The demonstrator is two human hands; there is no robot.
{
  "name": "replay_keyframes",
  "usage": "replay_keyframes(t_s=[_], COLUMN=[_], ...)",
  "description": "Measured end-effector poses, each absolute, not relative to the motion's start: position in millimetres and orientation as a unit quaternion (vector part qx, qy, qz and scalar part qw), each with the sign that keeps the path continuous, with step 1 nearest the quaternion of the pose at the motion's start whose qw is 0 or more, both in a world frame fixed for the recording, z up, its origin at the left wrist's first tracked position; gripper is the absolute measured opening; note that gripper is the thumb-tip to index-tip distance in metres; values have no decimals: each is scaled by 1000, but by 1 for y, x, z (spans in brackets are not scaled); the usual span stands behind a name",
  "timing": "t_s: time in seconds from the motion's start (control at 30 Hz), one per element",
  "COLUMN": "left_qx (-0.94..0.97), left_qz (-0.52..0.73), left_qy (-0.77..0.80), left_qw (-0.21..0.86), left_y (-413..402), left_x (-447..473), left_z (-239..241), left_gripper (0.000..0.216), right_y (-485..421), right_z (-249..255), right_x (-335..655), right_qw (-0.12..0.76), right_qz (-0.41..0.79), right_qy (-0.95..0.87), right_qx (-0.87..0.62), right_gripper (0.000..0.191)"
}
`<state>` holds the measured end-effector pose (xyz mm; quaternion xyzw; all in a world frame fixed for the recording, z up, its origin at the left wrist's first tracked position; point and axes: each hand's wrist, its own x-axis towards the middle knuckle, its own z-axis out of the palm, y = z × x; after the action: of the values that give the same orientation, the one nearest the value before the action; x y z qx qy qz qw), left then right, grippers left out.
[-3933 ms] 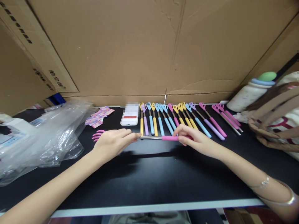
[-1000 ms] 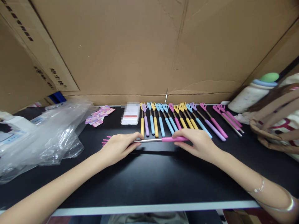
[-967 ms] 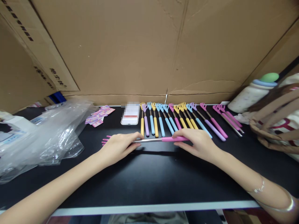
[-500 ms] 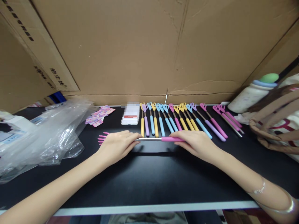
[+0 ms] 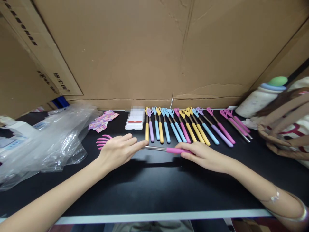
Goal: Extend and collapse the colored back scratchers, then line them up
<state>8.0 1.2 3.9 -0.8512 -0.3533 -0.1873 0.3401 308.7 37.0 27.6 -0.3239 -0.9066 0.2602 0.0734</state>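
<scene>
Between my hands a pink back scratcher (image 5: 156, 148) with a metal shaft is held nearly level above the black table. My left hand (image 5: 120, 146) is closed round the shaft near the claw end, whose pink prongs stick out to its left. The pink grip lies in my right hand (image 5: 201, 154), fingers wrapped round it and its end hidden. Behind my hands a row of back scratchers (image 5: 176, 132) in yellow, purple, blue and pink lies with claws toward the cardboard. Several pink ones (image 5: 240, 129) at the row's right end have their metal shafts toward me.
Clear plastic bags (image 5: 55, 138) are heaped at the left. Small pink-purple cards (image 5: 103, 120) lie beside a phone (image 5: 134, 120). At the right stand a tilted white bottle (image 5: 259, 100) and a fabric bag (image 5: 287, 125). A cardboard wall (image 5: 135, 51) rises behind.
The held back scratcher has tilted, its grip end now lower. My right hand has come slightly down and toward me, and more of the claw shows left of my left hand.
</scene>
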Motion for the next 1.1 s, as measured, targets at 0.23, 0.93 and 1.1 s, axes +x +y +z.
replay_keyframes(t_s=[0.23,0.93,1.1], left_qx=[-855,-856,-860], left_qz=[-182,-196,-216], left_qy=[-353,-424,-404], left_qw=[333,222,226], left_y=[4,4,4], left_x=[7,13,13], left_z=[1,-5,1], left_gripper=[26,28,30], right_y=[41,39,38], right_z=[20,16,19], right_x=[309,309,310], right_qw=[79,211,225], right_qz=[198,-175,-149], right_qy=[-917,-926,-926], right_qx=[-338,-261,-263], right_gripper=[30,27,25])
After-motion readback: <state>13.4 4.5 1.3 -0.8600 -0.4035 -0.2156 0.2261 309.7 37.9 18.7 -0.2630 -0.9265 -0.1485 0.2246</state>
